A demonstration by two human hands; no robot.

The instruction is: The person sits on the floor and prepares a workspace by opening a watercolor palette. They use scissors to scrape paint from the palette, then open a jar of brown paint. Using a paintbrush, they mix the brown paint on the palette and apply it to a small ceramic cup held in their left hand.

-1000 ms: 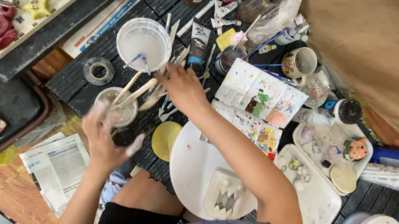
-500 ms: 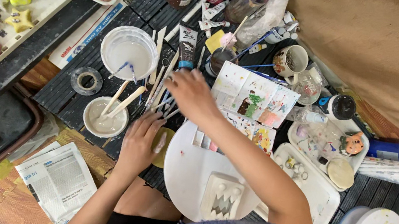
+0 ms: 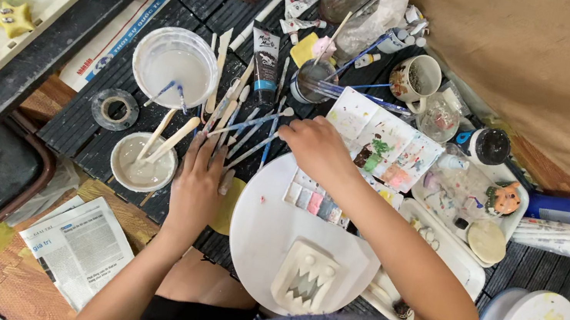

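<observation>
The left hand (image 3: 197, 182) lies flat on the brushes (image 3: 244, 125) — fingers spread, grip apart — while the right hand (image 3: 311, 145) pinches one brush; better lift it straight out, steadying neighbours.

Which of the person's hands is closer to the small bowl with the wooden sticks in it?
The left hand. It lies flat just to the right of the small bowl, close to its rim. The right hand is farther off, up and to the right, among the brushes.
</observation>
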